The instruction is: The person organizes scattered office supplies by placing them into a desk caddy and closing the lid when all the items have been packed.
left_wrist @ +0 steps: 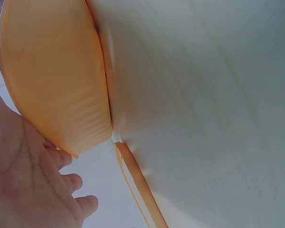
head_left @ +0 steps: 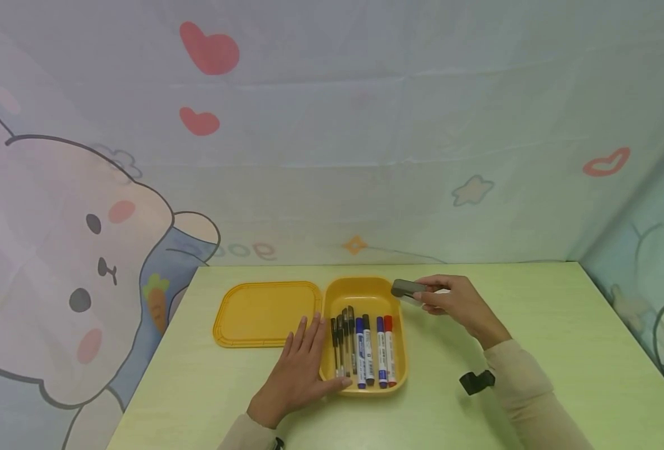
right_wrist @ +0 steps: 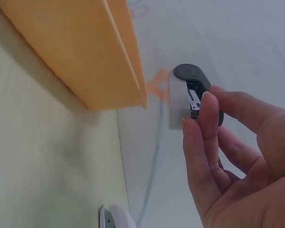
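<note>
In the head view, my right hand pinches a small grey and white stapler at the back right corner of a yellow plastic box. The right wrist view shows the stapler between thumb and fingertips, its metal part visible. Inside the box lie several black-capped pens on the left. Beside them are whiteboard markers with blue, black and red caps. My left hand rests along the box's left side with fingers extended and thumb over the front rim.
A flat yellow lid lies left of the box, its right edge close to the box and the left fingertips. The pale green table ends at a cloth backdrop printed with hearts and a cartoon animal.
</note>
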The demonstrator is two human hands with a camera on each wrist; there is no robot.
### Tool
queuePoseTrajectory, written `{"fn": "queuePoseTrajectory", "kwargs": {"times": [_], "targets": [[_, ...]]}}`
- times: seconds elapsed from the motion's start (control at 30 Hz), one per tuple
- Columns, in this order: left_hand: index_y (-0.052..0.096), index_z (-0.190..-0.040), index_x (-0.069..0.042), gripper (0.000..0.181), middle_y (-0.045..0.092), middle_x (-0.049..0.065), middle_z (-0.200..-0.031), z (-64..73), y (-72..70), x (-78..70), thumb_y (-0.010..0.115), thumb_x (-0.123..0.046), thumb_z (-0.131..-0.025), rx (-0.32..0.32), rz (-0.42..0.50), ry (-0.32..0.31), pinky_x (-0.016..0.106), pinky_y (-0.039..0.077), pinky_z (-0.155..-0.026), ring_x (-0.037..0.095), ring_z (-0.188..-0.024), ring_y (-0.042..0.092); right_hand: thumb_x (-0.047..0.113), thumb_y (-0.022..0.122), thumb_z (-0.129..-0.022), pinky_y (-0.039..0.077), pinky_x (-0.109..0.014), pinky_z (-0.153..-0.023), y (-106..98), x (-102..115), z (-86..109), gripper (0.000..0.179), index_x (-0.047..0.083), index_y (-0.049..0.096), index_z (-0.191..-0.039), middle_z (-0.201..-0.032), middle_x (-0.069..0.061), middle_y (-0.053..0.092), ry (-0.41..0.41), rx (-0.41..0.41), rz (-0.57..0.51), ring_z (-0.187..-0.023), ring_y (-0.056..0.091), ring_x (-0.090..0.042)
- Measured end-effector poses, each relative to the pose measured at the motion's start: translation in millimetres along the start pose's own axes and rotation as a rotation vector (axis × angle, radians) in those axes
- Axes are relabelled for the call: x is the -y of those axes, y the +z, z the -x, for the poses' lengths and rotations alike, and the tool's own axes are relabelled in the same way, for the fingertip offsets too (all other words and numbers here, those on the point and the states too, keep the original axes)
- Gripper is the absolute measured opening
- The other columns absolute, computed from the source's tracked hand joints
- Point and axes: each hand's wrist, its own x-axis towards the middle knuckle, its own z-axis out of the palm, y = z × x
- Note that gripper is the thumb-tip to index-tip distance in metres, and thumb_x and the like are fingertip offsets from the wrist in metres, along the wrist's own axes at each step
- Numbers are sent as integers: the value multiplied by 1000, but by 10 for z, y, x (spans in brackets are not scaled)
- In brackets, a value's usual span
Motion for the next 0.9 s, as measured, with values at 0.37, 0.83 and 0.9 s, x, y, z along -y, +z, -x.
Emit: {"fn": "queuePoseTrajectory", "kwargs": {"times": [0.37, 0.83, 0.9], "targets": [[-1, -165, -14, 113, 2, 8, -172, 1, -4, -6, 54, -76, -88, 4, 9, -3, 60, 12, -123, 34, -157, -1, 22, 76, -93, 61, -37, -83, 186, 80, -126, 44, -2, 66, -129, -117, -21, 64, -20, 53, -6, -92, 72, -32], [-1, -165, -14, 113, 2, 10, -172, 2, -13, -9, 53, -77, -88, 13, 3, -3, 61, 13, -123, 36, -157, 1, 27, 79, -91, 62, -37, -81, 433, 129, -325, 47, 4, 67, -131, -115, -17, 62, -25, 85, 64, -95, 73, -34], [-1, -165, -13, 113, 2, 10, -172, 4, -12, -7, 52, -78, -88, 12, -2, -1, 61, 14, -123, 37, -157, 2, 26, 78, -92, 62, -38, -81, 467, 147, -345, 47, 4, 66, -132, -115, -17, 63, -32, 95, 71, -95, 72, -37]]}}
